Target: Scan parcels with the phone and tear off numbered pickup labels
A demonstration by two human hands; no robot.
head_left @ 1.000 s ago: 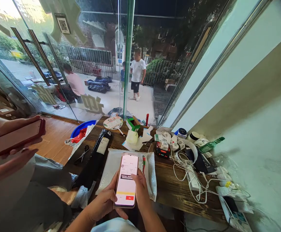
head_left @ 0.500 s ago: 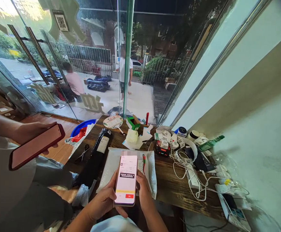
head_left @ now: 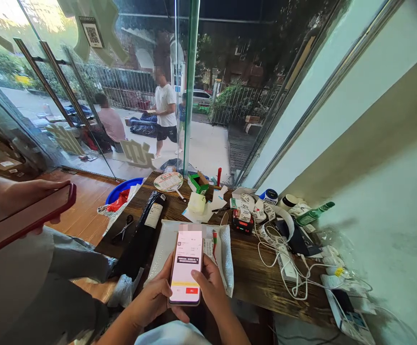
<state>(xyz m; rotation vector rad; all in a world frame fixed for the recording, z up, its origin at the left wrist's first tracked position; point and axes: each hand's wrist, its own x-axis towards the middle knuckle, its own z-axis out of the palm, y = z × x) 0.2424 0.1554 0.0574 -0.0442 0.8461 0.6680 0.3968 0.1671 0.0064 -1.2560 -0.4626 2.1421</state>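
A smartphone (head_left: 185, 273) with a lit, pale pink screen stands tilted between my two hands. My left hand (head_left: 160, 287) is wrapped round its left side and lower edge. My right hand (head_left: 213, 282) grips the right side, and its thumb lies over the screen's right part. On the screen are a dark message strip, a yellow band and a red button. Behind the phone a white bubble-wrap mailer (head_left: 165, 239) lies flat on the wooden table (head_left: 254, 273), partly hidden by the phone and hands.
At left another person's hand (head_left: 32, 191) holds a red-cased phone (head_left: 32, 218). The table bears a black wrapped parcel (head_left: 141, 235), scissors (head_left: 125, 226), a round fan (head_left: 168, 182), a label printer (head_left: 242, 223), tangled white cables (head_left: 294, 287) and a green bottle (head_left: 314, 214). Beyond stands a glass door (head_left: 136, 110).
My right thumb has moved from the phone's edge onto the screen. The red-cased phone beside me has shifted left. Outside, a person in white has walked left.
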